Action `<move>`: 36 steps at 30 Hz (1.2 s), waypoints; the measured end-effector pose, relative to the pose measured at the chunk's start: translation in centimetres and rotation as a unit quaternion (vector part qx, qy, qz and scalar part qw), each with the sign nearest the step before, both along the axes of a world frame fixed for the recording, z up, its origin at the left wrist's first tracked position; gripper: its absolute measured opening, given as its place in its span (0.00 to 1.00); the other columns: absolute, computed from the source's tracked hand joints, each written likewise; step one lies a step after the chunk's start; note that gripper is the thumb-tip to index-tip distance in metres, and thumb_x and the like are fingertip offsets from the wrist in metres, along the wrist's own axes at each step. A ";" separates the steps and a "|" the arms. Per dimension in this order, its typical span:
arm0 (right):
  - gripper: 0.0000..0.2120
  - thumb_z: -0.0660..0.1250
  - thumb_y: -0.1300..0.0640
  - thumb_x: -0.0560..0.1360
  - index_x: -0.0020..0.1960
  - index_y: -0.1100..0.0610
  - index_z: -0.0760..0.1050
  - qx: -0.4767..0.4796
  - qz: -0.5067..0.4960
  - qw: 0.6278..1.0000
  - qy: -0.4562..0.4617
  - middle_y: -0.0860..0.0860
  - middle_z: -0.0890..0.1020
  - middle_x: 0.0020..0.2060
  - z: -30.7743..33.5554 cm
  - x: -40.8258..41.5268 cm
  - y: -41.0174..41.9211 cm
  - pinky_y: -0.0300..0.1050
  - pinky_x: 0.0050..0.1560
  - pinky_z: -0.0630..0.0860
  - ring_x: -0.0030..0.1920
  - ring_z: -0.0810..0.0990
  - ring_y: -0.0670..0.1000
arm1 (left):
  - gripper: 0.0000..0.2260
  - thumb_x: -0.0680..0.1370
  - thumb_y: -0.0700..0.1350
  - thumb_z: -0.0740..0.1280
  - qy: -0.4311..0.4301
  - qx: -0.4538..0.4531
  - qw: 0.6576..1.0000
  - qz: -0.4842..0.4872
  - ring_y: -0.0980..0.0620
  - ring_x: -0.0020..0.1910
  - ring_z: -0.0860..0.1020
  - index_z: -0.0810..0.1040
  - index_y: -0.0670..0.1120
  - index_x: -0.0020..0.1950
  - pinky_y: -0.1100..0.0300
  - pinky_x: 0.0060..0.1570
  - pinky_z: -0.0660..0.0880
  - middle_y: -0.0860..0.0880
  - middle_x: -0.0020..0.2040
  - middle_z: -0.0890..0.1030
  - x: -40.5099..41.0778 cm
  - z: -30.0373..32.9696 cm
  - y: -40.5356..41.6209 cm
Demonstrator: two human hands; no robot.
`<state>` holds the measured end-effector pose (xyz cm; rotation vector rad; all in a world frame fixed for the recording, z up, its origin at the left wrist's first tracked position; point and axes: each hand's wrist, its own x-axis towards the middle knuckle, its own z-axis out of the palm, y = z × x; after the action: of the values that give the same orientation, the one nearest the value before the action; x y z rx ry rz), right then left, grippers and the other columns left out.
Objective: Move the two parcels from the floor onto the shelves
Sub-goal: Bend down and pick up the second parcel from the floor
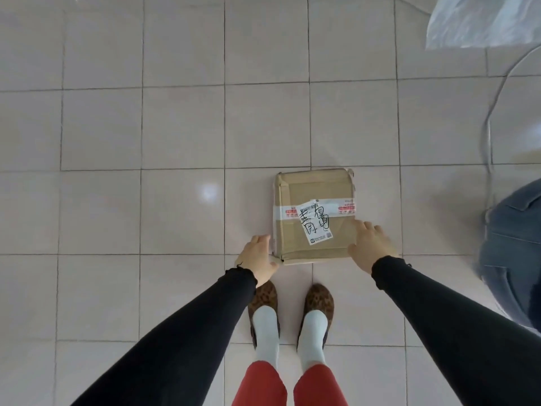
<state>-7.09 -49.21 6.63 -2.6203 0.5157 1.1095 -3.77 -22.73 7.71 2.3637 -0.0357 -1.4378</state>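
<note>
parcel [314, 215] on the floor | white label [315, 225] stuck at a slant on top, big black handwritten characters, can't really make them out | barcode and a small square code on it, too tiny to read | white tape band [345, 207] has red printed patches, text too blurry

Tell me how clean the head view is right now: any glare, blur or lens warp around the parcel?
Head view: the cardboard parcel and both hands, left hand and right hand, are fairly sharp; a small glare spot shines on the tiled floor left of the parcel; wide-angle warp bends the grout lines toward the edges; the blue denim and plastic sheet at right are smeared.
</note>
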 end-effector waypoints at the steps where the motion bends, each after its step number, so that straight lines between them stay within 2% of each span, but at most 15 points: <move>1: 0.27 0.58 0.61 0.76 0.75 0.55 0.61 -0.006 -0.002 1.000 0.008 0.55 0.75 0.63 -1.6 -0.1 -0.5 0.53 0.57 0.74 0.62 0.72 0.58 | 0.31 0.82 0.43 0.68 0.005 0.003 1.000 0.005 0.42 0.78 0.69 0.60 0.42 0.83 0.51 0.74 0.68 0.42 0.81 0.65 0.1 -1.6 -0.2; 4: 0.26 0.59 0.60 0.76 0.74 0.56 0.63 -0.024 -0.014 0.999 0.019 0.55 0.75 0.64 -5.8 -0.4 -2.1 0.52 0.57 0.73 0.64 0.71 0.57 | 0.31 0.82 0.44 0.68 0.017 0.011 0.999 0.027 0.41 0.77 0.70 0.61 0.41 0.82 0.51 0.73 0.69 0.40 0.80 0.66 0.2 -6.2 -0.9; 8: 0.27 0.59 0.56 0.78 0.76 0.57 0.60 -0.022 -0.061 0.998 0.028 0.57 0.74 0.66 -10.3 -1.0 -3.9 0.56 0.60 0.73 0.66 0.70 0.59 | 0.37 0.80 0.48 0.71 0.059 0.014 0.993 0.102 0.41 0.78 0.69 0.57 0.42 0.84 0.52 0.74 0.68 0.41 0.81 0.65 0.1 -11.6 -1.8; 10: 0.27 0.59 0.55 0.78 0.76 0.57 0.60 0.000 -0.070 0.997 0.041 0.57 0.74 0.66 -12.1 -1.4 -4.3 0.56 0.61 0.73 0.65 0.72 0.59 | 0.37 0.77 0.50 0.74 0.088 -0.001 0.983 0.162 0.41 0.72 0.74 0.61 0.45 0.82 0.52 0.72 0.72 0.43 0.77 0.71 0.0 -13.7 -2.0; 12: 0.23 0.58 0.57 0.78 0.73 0.57 0.63 0.024 -0.094 0.994 0.052 0.58 0.79 0.60 -13.7 -1.9 -4.3 0.56 0.58 0.76 0.58 0.77 0.60 | 0.35 0.75 0.51 0.76 0.124 -0.030 0.964 0.232 0.44 0.65 0.79 0.65 0.46 0.78 0.50 0.66 0.78 0.46 0.71 0.77 -0.1 -15.2 -2.3; 14: 0.20 0.57 0.61 0.78 0.69 0.59 0.64 0.036 -0.127 0.990 0.059 0.58 0.81 0.50 -14.5 -2.2 -3.9 0.53 0.49 0.78 0.48 0.79 0.60 | 0.42 0.74 0.53 0.78 0.147 -0.048 0.942 0.299 0.41 0.69 0.77 0.60 0.45 0.82 0.48 0.70 0.75 0.45 0.75 0.74 0.0 -16.0 -2.6; 16: 0.20 0.56 0.65 0.78 0.69 0.60 0.63 0.045 -0.146 0.987 0.059 0.56 0.78 0.44 -14.2 -2.3 -3.6 0.50 0.44 0.74 0.43 0.77 0.59 | 0.52 0.69 0.59 0.80 0.147 -0.042 0.928 0.341 0.37 0.74 0.74 0.57 0.42 0.83 0.46 0.73 0.73 0.42 0.78 0.71 0.1 -15.5 -2.7; 18: 0.21 0.54 0.67 0.77 0.70 0.60 0.63 0.060 -0.154 0.985 0.049 0.54 0.76 0.44 -12.7 -1.9 -3.1 0.49 0.43 0.72 0.43 0.76 0.59 | 0.49 0.65 0.59 0.82 0.123 -0.033 0.926 0.355 0.36 0.68 0.79 0.64 0.41 0.78 0.50 0.60 0.83 0.40 0.73 0.76 0.2 -14.2 -2.4; 20: 0.24 0.52 0.68 0.77 0.72 0.57 0.64 0.078 -0.163 0.983 0.032 0.55 0.77 0.47 -10.3 -1.1 -2.7 0.49 0.45 0.74 0.45 0.77 0.59 | 0.35 0.71 0.51 0.82 0.096 -0.048 0.912 0.396 0.44 0.57 0.81 0.69 0.42 0.71 0.63 0.37 0.82 0.41 0.66 0.79 0.6 -11.6 -1.7; 21: 0.26 0.51 0.68 0.77 0.73 0.55 0.63 0.089 -0.170 0.981 0.025 0.55 0.79 0.49 -8.7 -0.6 -2.5 0.50 0.47 0.75 0.47 0.77 0.60 | 0.30 0.73 0.49 0.80 0.095 -0.059 0.906 0.409 0.47 0.54 0.81 0.68 0.45 0.68 0.64 0.35 0.80 0.42 0.65 0.80 0.8 -9.8 -1.2; 23: 0.28 0.50 0.66 0.77 0.75 0.51 0.63 0.114 -0.186 0.976 0.014 0.56 0.80 0.55 -5.0 0.4 -2.1 0.52 0.52 0.77 0.51 0.78 0.60 | 0.28 0.76 0.50 0.78 0.107 -0.086 0.890 0.434 0.51 0.52 0.80 0.66 0.47 0.67 0.61 0.40 0.76 0.45 0.62 0.80 1.6 -5.0 -0.2; 27: 0.30 0.50 0.66 0.76 0.75 0.49 0.65 0.167 -0.199 0.966 -0.018 0.54 0.82 0.54 5.4 3.5 -0.9 0.54 0.56 0.79 0.52 0.80 0.59 | 0.29 0.76 0.53 0.78 0.093 -0.125 0.874 0.460 0.51 0.54 0.81 0.66 0.49 0.70 0.56 0.44 0.76 0.46 0.62 0.81 4.3 6.3 2.2; 31: 0.28 0.51 0.67 0.78 0.75 0.51 0.67 0.190 -0.164 0.965 -0.082 0.51 0.81 0.50 19.5 8.3 0.6 0.48 0.53 0.76 0.50 0.79 0.56 | 0.31 0.74 0.55 0.79 0.040 -0.158 0.869 0.467 0.47 0.58 0.82 0.67 0.50 0.70 0.52 0.44 0.79 0.47 0.62 0.81 8.6 20.1 4.1; 34: 0.25 0.51 0.66 0.80 0.74 0.54 0.68 0.208 -0.142 0.958 -0.141 0.51 0.81 0.51 31.6 12.6 1.7 0.46 0.54 0.74 0.53 0.79 0.56 | 0.34 0.73 0.56 0.79 -0.011 -0.199 0.860 0.470 0.45 0.59 0.84 0.67 0.49 0.72 0.48 0.49 0.83 0.46 0.63 0.82 12.6 31.2 5.8; 36: 0.22 0.51 0.67 0.80 0.72 0.57 0.69 0.227 -0.139 0.946 -0.185 0.51 0.81 0.49 39.5 15.6 2.3 0.43 0.50 0.71 0.50 0.78 0.55 | 0.34 0.74 0.56 0.79 -0.056 -0.233 0.858 0.454 0.46 0.60 0.84 0.67 0.48 0.73 0.49 0.51 0.83 0.47 0.63 0.82 15.4 38.9 6.7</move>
<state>8.49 -46.88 46.10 -2.1879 0.4598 0.5469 11.62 -16.02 46.64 1.6580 0.5623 -0.7076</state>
